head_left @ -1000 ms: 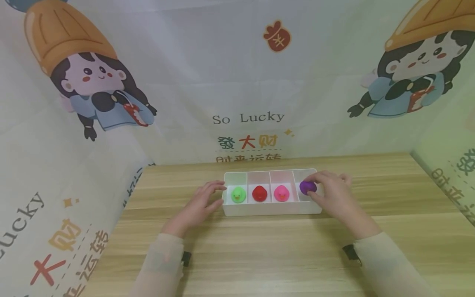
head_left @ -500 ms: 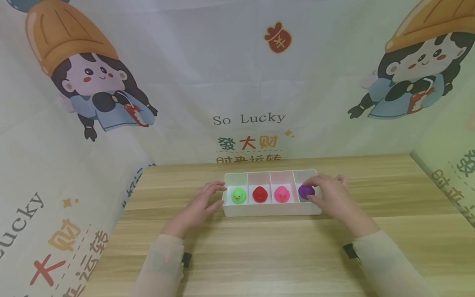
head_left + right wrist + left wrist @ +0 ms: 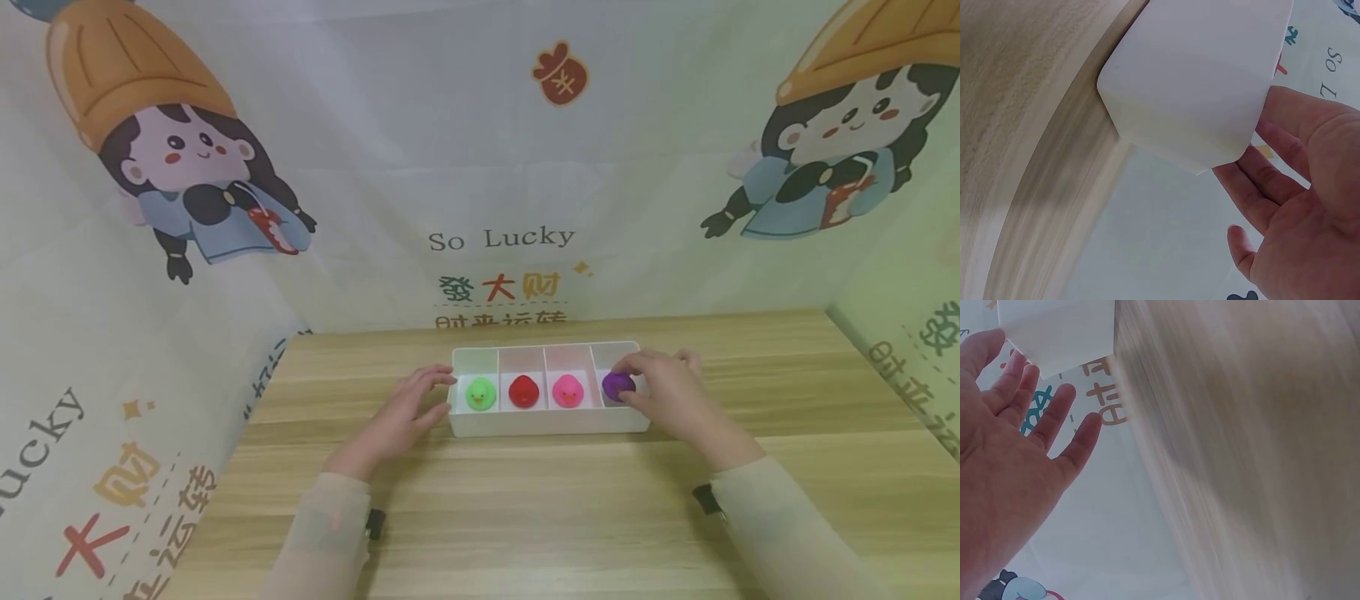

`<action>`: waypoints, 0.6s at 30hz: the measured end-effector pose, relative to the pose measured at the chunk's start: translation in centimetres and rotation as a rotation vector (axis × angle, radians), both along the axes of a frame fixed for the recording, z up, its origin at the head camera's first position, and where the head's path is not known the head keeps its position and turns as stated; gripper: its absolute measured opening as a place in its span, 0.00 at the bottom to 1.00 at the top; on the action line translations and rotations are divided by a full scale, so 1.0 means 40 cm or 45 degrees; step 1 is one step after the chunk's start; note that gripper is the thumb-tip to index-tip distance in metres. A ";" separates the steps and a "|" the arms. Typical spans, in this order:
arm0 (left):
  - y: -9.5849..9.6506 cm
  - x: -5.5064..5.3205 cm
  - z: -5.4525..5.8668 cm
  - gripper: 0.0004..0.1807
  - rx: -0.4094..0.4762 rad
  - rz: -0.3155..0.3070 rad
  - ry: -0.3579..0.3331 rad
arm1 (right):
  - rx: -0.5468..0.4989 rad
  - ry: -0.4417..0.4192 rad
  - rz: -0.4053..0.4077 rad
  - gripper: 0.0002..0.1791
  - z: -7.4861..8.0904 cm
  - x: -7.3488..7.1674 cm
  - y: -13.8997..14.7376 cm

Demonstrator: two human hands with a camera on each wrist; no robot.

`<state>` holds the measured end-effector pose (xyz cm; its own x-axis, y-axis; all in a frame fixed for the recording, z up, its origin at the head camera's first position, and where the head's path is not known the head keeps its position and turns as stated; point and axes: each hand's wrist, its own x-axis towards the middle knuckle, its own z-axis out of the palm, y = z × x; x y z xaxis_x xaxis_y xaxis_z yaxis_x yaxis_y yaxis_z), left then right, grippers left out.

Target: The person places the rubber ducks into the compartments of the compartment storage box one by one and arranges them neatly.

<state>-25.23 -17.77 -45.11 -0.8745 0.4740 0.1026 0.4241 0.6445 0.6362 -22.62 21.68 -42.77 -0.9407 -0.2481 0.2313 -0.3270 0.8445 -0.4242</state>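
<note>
A white box (image 3: pixel 551 423) with a row of compartments stands on the table. From left to right it holds a green toy duck (image 3: pixel 481 394), a red toy duck (image 3: pixel 523 392), a pink toy duck (image 3: pixel 567 392) and a purple toy duck (image 3: pixel 617 387), one per compartment. My right hand (image 3: pixel 681 400) reaches over the right end and pinches the purple duck between thumb and fingers, low in its compartment; its face cannot be made out. At the left end, my left hand (image 3: pixel 397 421) has its fingers loosely extended against the box wall. Both wrist views show the box's outer end walls, hiding the ducks.
The wooden table (image 3: pixel 540 517) reaches back to a printed cloth (image 3: pixel 375 208) that hangs behind and along both sides. The box sits near the table's rear edge. Dark wrist straps (image 3: pixel 377 523) show at the sleeves.
The right hand has lowered the purple duck slightly into the rightmost compartment, moving a little left. During the last half second the hands and ducks have hardly moved; the left hand stays put.
</note>
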 end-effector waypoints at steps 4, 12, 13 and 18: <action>-0.002 -0.001 -0.001 0.22 -0.012 -0.002 0.011 | 0.020 -0.009 0.002 0.13 0.003 -0.003 -0.003; -0.002 -0.003 -0.003 0.22 -0.003 -0.007 0.011 | 0.050 -0.002 0.019 0.13 0.007 -0.009 -0.004; -0.002 -0.002 -0.003 0.22 -0.003 -0.008 0.013 | 0.052 -0.004 0.022 0.13 0.007 -0.010 -0.004; -0.003 -0.002 -0.005 0.22 -0.003 -0.010 0.021 | 0.081 -0.015 0.039 0.13 0.005 -0.018 -0.007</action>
